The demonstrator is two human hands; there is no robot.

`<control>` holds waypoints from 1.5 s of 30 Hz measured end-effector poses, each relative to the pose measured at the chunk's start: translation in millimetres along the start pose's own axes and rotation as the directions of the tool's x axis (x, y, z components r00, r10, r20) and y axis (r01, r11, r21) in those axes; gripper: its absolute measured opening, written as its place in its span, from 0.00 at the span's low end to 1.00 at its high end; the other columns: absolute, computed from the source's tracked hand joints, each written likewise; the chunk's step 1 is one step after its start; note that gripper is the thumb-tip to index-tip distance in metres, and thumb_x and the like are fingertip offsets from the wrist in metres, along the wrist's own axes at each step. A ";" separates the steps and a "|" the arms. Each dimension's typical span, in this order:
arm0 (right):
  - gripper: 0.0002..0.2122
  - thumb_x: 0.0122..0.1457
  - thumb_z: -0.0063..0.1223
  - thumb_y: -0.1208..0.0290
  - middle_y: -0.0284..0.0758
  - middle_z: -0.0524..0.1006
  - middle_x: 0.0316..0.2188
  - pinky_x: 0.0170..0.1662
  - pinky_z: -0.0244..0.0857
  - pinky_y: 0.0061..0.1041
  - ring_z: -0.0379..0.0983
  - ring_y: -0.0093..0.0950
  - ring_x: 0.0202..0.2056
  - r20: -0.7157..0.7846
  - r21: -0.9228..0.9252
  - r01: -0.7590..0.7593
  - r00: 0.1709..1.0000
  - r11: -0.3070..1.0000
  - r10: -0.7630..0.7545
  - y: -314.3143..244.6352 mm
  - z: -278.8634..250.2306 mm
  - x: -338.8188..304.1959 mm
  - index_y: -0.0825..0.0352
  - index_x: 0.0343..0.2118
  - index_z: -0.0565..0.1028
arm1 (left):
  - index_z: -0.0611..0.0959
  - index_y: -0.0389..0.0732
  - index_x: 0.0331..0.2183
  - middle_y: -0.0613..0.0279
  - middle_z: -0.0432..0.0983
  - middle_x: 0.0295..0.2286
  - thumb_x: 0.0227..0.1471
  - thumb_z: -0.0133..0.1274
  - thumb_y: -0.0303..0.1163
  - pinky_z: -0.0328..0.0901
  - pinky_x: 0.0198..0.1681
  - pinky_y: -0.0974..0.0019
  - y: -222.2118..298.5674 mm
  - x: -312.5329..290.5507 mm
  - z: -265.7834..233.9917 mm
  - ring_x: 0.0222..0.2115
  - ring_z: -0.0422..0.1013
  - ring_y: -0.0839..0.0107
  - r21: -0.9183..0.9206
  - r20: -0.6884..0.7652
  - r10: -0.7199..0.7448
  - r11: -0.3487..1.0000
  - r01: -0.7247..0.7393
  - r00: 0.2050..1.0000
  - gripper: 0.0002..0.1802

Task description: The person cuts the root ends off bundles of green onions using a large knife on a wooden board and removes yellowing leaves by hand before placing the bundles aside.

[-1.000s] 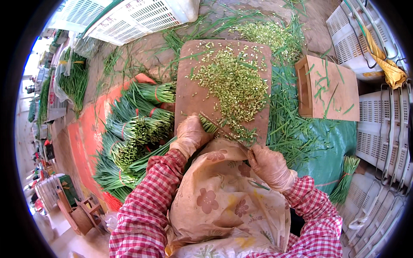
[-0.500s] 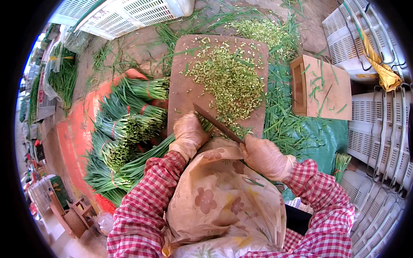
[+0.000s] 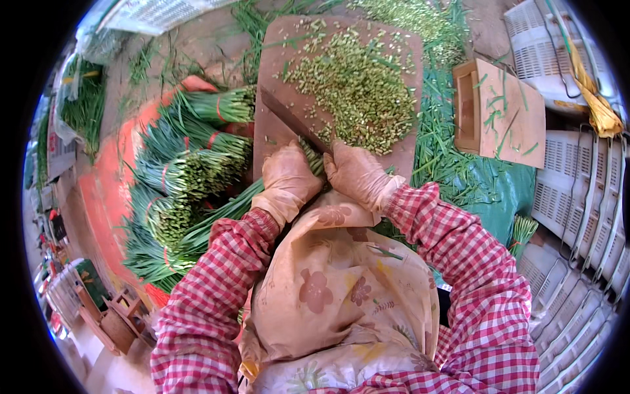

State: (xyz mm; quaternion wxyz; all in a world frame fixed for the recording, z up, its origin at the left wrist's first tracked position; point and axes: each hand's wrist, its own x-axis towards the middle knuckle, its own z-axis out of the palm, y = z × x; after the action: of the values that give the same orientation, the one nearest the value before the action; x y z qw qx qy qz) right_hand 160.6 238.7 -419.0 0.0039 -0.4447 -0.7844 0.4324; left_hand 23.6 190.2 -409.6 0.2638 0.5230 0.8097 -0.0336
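A brown wooden cutting board [image 3: 279, 59] carries a heap of chopped green pieces [image 3: 357, 85]. My gloved right hand [image 3: 357, 174] grips the handle of a long dark knife [image 3: 292, 121], whose blade lies slanted across the board's near left part. My gloved left hand [image 3: 287, 180] presses down a bundle of green stalks [image 3: 223, 213] at the board's near edge, right beside the blade. Both hands nearly touch. Red checked sleeves and a flowered apron fill the lower part of the view.
Tied bundles of green stalks [image 3: 190, 164] lie on an orange sheet [image 3: 102, 197] to the left. A small wooden box [image 3: 508, 111] stands on a green sheet to the right. White plastic crates [image 3: 577, 197] line the right side. Loose trimmings lie around the board.
My right hand has moved left and up toward my left hand. The knife has swung from the board's near edge to lie slanted over its left part. The view sits closer to the board.
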 end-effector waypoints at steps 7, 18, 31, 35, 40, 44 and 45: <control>0.10 0.58 0.43 0.68 0.52 0.76 0.27 0.36 0.69 0.45 0.74 0.51 0.31 -0.071 -0.144 0.073 0.994 0.987 -0.084 -7.7 -2.9 20.1 0.70 0.33 0.71 | 0.74 0.35 0.38 0.45 0.75 0.33 0.34 0.63 0.50 0.65 0.43 0.53 -17.4 -33.5 5.6 0.37 0.72 0.50 0.009 -0.001 0.088 0.996 -0.088 0.996 0.34; 0.11 0.60 0.43 0.64 0.50 0.74 0.24 0.33 0.66 0.47 0.73 0.50 0.29 0.012 -0.169 0.111 0.994 0.979 -0.110 -16.2 -39.5 -80.2 0.69 0.31 0.68 | 0.75 0.35 0.38 0.44 0.77 0.34 0.34 0.64 0.51 0.67 0.43 0.53 -35.4 -57.5 7.5 0.38 0.74 0.50 -0.111 0.046 0.015 0.994 -0.010 0.999 0.34; 0.11 0.59 0.44 0.64 0.50 0.75 0.20 0.29 0.68 0.47 0.74 0.48 0.25 -0.063 -0.193 0.086 0.993 0.977 -0.100 -1.1 8.6 -37.0 0.68 0.30 0.70 | 0.78 0.37 0.32 0.46 0.77 0.29 0.31 0.63 0.40 0.69 0.37 0.54 -37.0 -65.6 19.9 0.32 0.75 0.51 -0.191 -0.028 0.177 0.965 -0.180 0.984 0.23; 0.08 0.60 0.44 0.66 0.48 0.76 0.24 0.27 0.68 0.45 0.74 0.47 0.25 -0.280 -0.428 0.058 0.940 0.902 -0.194 3.0 -1.2 -11.7 0.66 0.31 0.69 | 0.77 0.35 0.32 0.48 0.76 0.29 0.32 0.62 0.40 0.67 0.39 0.56 -14.9 -116.1 -1.8 0.32 0.73 0.53 -0.090 -0.036 0.335 0.937 -0.337 0.941 0.24; 0.10 0.57 0.48 0.66 0.46 0.75 0.37 0.35 0.69 0.43 0.75 0.43 0.36 -0.284 -0.633 0.013 0.926 0.774 -0.248 51.3 18.0 -8.8 0.63 0.40 0.70 | 0.74 0.34 0.36 0.53 0.74 0.31 0.33 0.62 0.43 0.64 0.39 0.57 -10.4 -177.9 -65.7 0.33 0.71 0.56 -0.051 -0.319 0.424 0.886 -0.462 0.848 0.29; 0.23 0.53 0.53 0.67 0.45 0.73 0.44 0.49 0.64 0.40 0.70 0.42 0.46 0.058 -0.538 -0.045 0.994 0.841 0.090 19.8 -34.4 -59.4 0.56 0.54 0.69 | 0.72 0.32 0.40 0.53 0.72 0.32 0.32 0.59 0.42 0.64 0.39 0.56 -8.3 -231.1 -169.3 0.35 0.70 0.59 0.317 -0.224 0.593 0.795 -0.517 0.774 0.33; 0.23 0.53 0.52 0.67 0.45 0.73 0.44 0.49 0.65 0.39 0.70 0.42 0.46 -0.118 -0.504 0.001 0.991 0.864 -0.070 43.7 -56.1 -76.0 0.58 0.54 0.69 | 0.72 0.31 0.43 0.50 0.71 0.34 0.34 0.56 0.39 0.64 0.40 0.55 -9.2 -238.4 -184.9 0.37 0.69 0.56 0.364 -0.193 0.560 0.803 -0.471 0.806 0.32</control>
State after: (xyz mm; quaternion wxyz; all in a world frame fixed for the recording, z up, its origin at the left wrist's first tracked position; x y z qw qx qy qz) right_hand 258.8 233.4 -385.0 -0.0521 -0.4437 -0.8758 0.1828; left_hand 17.9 49.4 -142.7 0.0586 0.7581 0.6495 -0.0045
